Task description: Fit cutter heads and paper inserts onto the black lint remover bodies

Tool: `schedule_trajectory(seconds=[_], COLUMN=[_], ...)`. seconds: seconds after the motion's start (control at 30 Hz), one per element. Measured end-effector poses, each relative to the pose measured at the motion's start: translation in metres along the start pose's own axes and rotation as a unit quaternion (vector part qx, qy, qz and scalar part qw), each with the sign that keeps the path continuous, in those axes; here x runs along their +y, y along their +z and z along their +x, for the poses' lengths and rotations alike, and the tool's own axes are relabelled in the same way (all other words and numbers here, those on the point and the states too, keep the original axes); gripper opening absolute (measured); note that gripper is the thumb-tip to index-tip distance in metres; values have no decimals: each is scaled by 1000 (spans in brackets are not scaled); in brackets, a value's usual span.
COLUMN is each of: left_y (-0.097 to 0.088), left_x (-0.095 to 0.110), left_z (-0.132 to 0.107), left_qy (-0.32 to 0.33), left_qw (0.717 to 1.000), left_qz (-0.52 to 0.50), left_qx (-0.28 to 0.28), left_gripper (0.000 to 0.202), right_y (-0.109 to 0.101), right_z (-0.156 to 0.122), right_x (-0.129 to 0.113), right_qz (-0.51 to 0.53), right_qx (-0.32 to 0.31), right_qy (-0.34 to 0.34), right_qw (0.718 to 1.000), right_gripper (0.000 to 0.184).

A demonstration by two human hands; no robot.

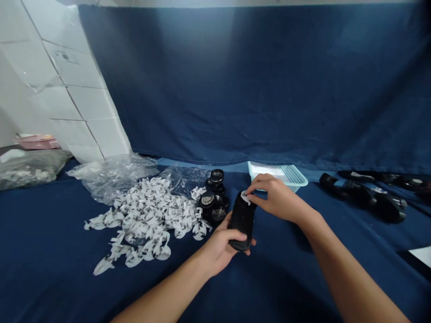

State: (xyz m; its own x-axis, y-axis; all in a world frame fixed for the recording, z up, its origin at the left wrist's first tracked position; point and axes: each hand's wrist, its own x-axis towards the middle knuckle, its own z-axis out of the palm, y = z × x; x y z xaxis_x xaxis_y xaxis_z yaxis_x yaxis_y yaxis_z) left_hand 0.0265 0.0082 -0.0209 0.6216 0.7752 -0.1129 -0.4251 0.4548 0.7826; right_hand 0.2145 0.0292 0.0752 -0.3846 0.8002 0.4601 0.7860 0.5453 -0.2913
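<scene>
My left hand is wrapped around the lower part of a long black plastic housing, thumb across its front, and holds it tilted above the blue cloth. At the housing's upper end, my right hand pinches a small white plastic piece between thumb and fingertips. The white piece touches the housing's top; whether it is seated there I cannot tell. To the left of my left hand lies a big heap of similar white plastic pieces. Black round parts with silvery faces are stacked just behind the left hand.
A light-blue basket with something white inside stands behind my right hand. Several black parts lie at the right. Clear plastic bags sit behind the heap. A filled bag and white boxes are at left; a blue curtain hangs behind.
</scene>
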Motion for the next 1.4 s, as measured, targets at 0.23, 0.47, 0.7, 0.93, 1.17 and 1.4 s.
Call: schedule_trajectory(seconds=[0.23, 0.47, 0.7, 0.93, 1.17, 1.4], left_y=[-1, 0, -2, -5, -3, 1], left_x=[2, 2, 1, -3, -4, 1], left_z=[0, 0, 1, 3, 1, -6], left_qy=[-7, -5, -11, -34, -73, -129], left_qw=[1000, 1000, 999, 998, 997, 972], left_qz=[13, 9, 1, -20, 12, 197], left_qx=[-10, -6, -31, -42, -33, -9], left_gripper=[57, 57, 48, 52, 54, 77], right_y=[-3, -3, 0, 7, 15, 28], right_z=[-1, 0, 0, -1, -5, -22], right_x=[3, 0, 0, 7, 14, 23], right_qz=[11, -3, 28, 13, 11, 13], right_qx=[-10, 9, -11, -46, -98, -133], right_qy=[-13, -2, -12, -1, 43, 81], right_qw=[1000, 1000, 999, 999, 994, 988], right_gripper=[30, 17, 23, 28, 25, 21])
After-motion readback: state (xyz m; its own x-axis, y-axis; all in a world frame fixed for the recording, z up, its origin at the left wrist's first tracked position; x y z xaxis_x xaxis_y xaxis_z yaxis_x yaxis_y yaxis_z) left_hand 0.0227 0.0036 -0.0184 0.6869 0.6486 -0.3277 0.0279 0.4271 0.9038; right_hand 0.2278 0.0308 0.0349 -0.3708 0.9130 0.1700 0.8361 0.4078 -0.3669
